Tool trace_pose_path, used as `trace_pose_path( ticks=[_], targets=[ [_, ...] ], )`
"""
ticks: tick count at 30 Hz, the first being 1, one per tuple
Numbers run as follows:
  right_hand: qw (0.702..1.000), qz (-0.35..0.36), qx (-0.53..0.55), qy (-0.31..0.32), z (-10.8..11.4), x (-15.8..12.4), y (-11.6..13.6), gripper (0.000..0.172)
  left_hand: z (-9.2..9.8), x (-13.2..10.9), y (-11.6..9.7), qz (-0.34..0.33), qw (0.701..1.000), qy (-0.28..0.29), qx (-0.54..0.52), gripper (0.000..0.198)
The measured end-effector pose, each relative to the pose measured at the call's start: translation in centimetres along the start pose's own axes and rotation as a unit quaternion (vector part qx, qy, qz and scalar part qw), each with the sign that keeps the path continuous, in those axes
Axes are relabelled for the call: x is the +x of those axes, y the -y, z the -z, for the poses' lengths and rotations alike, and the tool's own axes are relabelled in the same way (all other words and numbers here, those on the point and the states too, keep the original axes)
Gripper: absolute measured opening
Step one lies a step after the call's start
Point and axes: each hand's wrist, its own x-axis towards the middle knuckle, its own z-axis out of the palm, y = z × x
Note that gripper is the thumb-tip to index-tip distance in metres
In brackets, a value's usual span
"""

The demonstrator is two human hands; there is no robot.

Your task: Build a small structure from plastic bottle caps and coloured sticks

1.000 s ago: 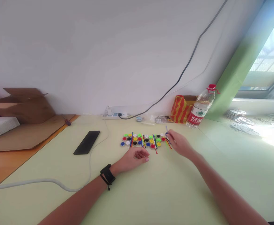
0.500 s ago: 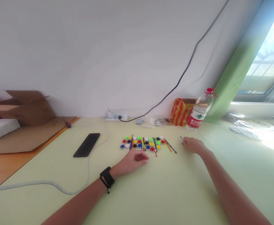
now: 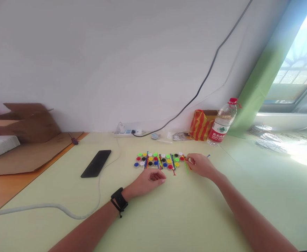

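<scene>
Hands (image 3: 201, 166) near discs (image 3: 177, 164) and sticks (image 3: 186, 168)

Left hand (image 3: 146, 182), loosely curled; left forearm (image 3: 90, 224) toward two o'clock. Right hand (image 3: 201, 165), fingers (image 3: 192, 156) bent; right forearm (image 3: 248, 210) toward ten o'clock.

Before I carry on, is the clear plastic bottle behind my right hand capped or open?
Capped: a red plastic cap sits atop the clear plastic bottle; how tightly, I cannot tell.
</scene>
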Motion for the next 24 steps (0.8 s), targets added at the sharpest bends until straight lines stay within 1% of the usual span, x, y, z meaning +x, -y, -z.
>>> trace_pose_path(
  ticks=[3, 8, 13, 18, 21, 24],
  targets=[
    [1.0, 0.02, -0.001, -0.006, -0.8, -0.1, 0.6, 0.018, 0.0, 0.0, -0.1, 0.001, 1.0, 0.002, 0.005, 0.025],
    [0.999, 0.024, -0.017, -0.017, -1.5, 0.0, 0.2, 0.017, 0.0, 0.0, 0.1, 0.003, 1.0, 0.002, 0.005, 0.025],
    [0.999, 0.03, -0.028, -0.017, -1.6, 0.0, 0.1, 0.016, 0.0, 0.1, 0.2, 0.004, 1.0, 0.003, 0.005, 0.025],
    [0.999, 0.036, -0.027, -0.025, -1.1, -0.1, 0.0, 0.014, 0.0, 0.1, 0.1, 0.002, 1.0, 0.002, 0.007, 0.025],
    [0.997, 0.048, -0.013, -0.054, -0.9, -0.2, 0.1, 0.014, 0.0, 0.0, 0.1, 0.003, 1.0, 0.003, 0.008, 0.025],
    [0.992, 0.069, 0.042, -0.101, -0.9, -0.2, 0.4, 0.016, 0.0, 0.0, 0.3, 0.003, 1.0, 0.003, 0.007, 0.025]
  ],
)
